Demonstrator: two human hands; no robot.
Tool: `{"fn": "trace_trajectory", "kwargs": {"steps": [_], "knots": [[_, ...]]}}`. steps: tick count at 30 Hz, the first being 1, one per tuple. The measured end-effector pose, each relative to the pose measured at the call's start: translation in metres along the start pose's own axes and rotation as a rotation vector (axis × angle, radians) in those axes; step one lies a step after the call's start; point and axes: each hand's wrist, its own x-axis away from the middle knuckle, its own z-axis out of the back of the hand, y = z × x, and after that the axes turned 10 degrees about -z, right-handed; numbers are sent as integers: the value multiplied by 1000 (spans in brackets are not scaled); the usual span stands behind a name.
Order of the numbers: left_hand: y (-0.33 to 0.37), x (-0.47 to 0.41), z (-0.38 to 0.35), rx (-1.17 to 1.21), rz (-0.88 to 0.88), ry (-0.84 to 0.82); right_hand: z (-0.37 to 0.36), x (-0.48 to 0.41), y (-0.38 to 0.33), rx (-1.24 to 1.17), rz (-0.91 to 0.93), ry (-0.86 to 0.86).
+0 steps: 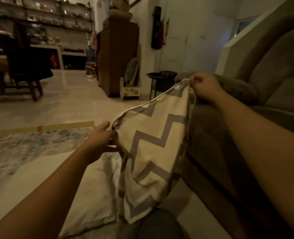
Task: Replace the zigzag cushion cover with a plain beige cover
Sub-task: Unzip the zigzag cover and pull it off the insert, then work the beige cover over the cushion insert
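Observation:
The cream cushion cover with grey zigzag stripes (153, 149) hangs limp and empty in the middle of the view, stretched between both hands. My left hand (99, 140) pinches its lower left corner at the corded edge. My right hand (204, 85) pinches the upper right corner, held higher and farther away. Under the cover, on the floor, lies a white bare cushion insert (94, 200), partly hidden by the cover and my left arm. No plain beige cover shows in view.
A brown sofa (246, 135) runs along the right, with a furry cushion (235, 88) on its seat. A patterned rug (31, 145) lies on the tiled floor at left. A small black side table (160, 78) and a wooden cabinet (117, 56) stand farther back.

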Motion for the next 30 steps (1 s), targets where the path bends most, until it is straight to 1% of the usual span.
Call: {"fn": "trace_trajectory", "kwargs": {"steps": [2,4,6,7,8,10,12,14,16,19,22,24,25,26,27,28,29,30], "knots": [[1,-10,-20,110,-42,51,2,-12,20,31,-8,37],[4,-16,-37,246,-128,72,2,-25,36,26,-14,112],[2,-15,-51,349,-205,62,7,-36,45,-10,-18,211],[-4,-15,-57,347,-219,33,11,-39,47,-32,-20,257],[-12,-15,-64,306,-214,-4,13,-41,50,-43,-15,287],[-33,-15,-76,179,-185,-31,11,-43,53,-17,8,271],[-57,-22,-81,78,-132,5,-6,-40,55,19,57,172],[-81,-31,-79,-6,-82,41,-35,-34,60,35,62,49],[-109,-42,-72,-134,-83,52,-74,-23,74,17,51,-53],[-149,-55,-63,-351,-102,38,-147,-8,115,-11,9,-145],[-188,-65,-53,-481,-97,3,-212,8,171,34,-114,-222],[-213,-71,-42,-673,-70,20,-243,23,215,59,-187,-246],[-227,-72,-36,-777,-42,-4,-255,30,238,83,-242,-256],[-240,-71,-30,-852,22,-61,-264,38,260,130,-311,-266],[-255,-66,-24,-926,105,-151,-272,44,280,187,-392,-275],[-267,-57,-21,-1018,152,-275,-277,50,297,250,-472,-288],[-282,-45,-19,-1125,123,-383,-281,54,308,309,-546,-304],[-301,-33,-19,-1209,9,-428,-285,60,313,354,-590,-303]]}}
